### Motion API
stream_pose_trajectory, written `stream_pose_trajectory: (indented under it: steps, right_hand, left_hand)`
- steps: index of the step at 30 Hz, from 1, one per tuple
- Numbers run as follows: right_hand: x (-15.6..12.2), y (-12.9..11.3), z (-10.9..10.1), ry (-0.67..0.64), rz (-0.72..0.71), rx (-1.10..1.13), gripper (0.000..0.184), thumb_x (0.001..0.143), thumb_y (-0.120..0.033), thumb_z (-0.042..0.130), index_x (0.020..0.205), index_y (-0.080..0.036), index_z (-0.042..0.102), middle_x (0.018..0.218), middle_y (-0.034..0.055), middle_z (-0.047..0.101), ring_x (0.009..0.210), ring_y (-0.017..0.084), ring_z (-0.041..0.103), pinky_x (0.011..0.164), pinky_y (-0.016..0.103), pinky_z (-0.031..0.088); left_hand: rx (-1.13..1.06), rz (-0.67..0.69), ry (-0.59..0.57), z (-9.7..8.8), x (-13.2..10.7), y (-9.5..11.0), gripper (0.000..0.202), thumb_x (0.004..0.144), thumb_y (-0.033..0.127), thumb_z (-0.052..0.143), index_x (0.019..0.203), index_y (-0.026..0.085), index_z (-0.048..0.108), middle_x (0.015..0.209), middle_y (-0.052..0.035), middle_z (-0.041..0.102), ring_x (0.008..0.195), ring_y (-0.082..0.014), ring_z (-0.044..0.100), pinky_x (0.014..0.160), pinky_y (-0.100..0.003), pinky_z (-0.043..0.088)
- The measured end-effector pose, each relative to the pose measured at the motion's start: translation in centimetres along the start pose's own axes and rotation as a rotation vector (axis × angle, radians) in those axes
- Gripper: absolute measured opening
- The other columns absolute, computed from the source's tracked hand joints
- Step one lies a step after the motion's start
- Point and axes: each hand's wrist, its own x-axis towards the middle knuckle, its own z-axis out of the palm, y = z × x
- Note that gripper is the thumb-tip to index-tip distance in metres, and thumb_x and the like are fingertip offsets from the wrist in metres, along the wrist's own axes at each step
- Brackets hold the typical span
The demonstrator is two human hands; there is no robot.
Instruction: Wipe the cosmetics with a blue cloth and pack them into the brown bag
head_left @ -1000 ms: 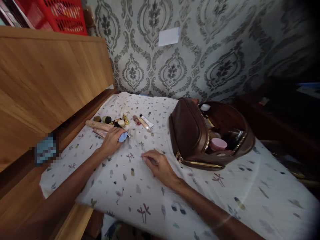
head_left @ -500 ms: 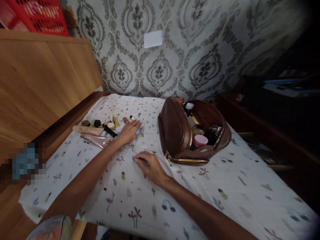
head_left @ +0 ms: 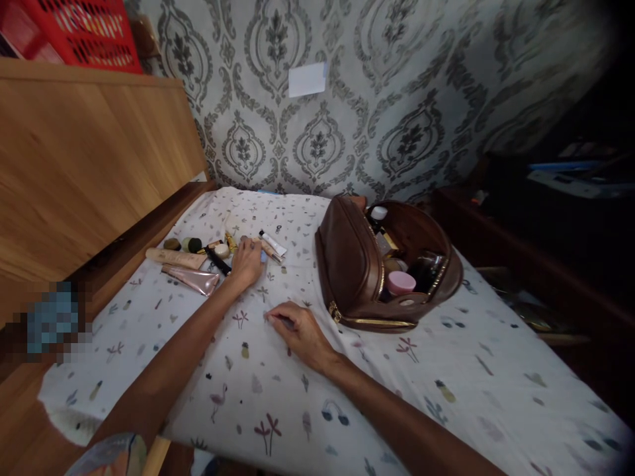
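My left hand is stretched out over a row of cosmetics on the patterned sheet. Its fingers curl over a small light blue thing, and its fingertips touch a white tube. Left of it lie a black pencil, a pink tube, a beige tube and small round pots. My right hand rests on the sheet nearer me, fingers curled, with something dark under the fingertips. An open brown toiletry bag stands to the right, holding a pink jar and a white-capped bottle.
A wooden headboard runs along the left, with a red basket on top of it. Patterned wallpaper with a white paper slip rises behind the bed. Dark furniture stands to the right.
My left hand has swept right along the row of cosmetics with the blue thing, then drawn back slightly left. My right hand has stayed in place. The view has shifted to the right.
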Motion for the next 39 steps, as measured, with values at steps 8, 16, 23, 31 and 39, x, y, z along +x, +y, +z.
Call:
stream_pose_trajectory:
  steps: [8,16,23,31,39]
  right_hand:
    - [0.0,0.3,0.1,0.009,-0.026,-0.007,0.018,0.092,-0.02,0.057,0.089,-0.017,0.074,0.084,0.0061,0.074,0.079,0.017,0.067,0.072,0.028,0.052]
    - [0.0,-0.2,-0.1,-0.007,0.018,-0.007,0.018,0.091,-0.018,0.057,0.089,-0.018,0.075,0.087,0.0059,0.075,0.083,0.018,0.068,0.07,0.027,0.051]
    - [0.0,-0.2,0.0,-0.029,0.079,-0.003,0.016,0.09,-0.02,0.06,0.09,-0.019,0.076,0.092,0.0054,0.077,0.088,0.018,0.068,0.067,0.025,0.05]
    - [0.1,0.1,0.1,0.077,0.163,0.218,0.017,0.091,-0.022,0.058,0.095,-0.019,0.074,0.086,0.0024,0.072,0.079,0.016,0.066,0.074,0.027,0.053]
    - [1.2,1.6,0.1,0.183,0.351,0.829,0.04,0.098,-0.047,0.054,0.132,-0.027,0.058,0.11,0.0066,0.068,0.093,0.02,0.068,0.074,0.031,0.061]
  left_hand:
    - [0.097,-0.065,-0.034,-0.6,0.3,-0.3,0.036,0.088,0.014,0.053,0.123,0.011,0.057,0.129,-0.0218,0.059,0.12,-0.0363,0.055,0.098,-0.047,0.046]
    - [0.193,-0.23,-0.036,-1.2,1.9,-3.9,0.037,0.088,0.019,0.049,0.12,0.005,0.06,0.12,-0.0319,0.064,0.118,-0.0449,0.055,0.094,-0.058,0.041]
    - [0.223,-0.216,-0.028,-1.4,2.0,-4.0,0.033,0.084,0.02,0.054,0.114,0.009,0.063,0.117,-0.029,0.065,0.116,-0.045,0.056,0.091,-0.058,0.043]
    - [0.014,-0.025,0.089,-3.4,0.0,-3.1,0.048,0.083,0.016,0.048,0.13,0.011,0.054,0.114,-0.0213,0.061,0.11,-0.0376,0.061,0.091,-0.049,0.051]
    - [-0.652,0.266,0.066,-4.0,-7.6,4.3,0.032,0.096,0.037,0.048,0.125,0.023,0.052,0.116,-0.0083,0.064,0.109,-0.0242,0.063,0.096,-0.038,0.052]
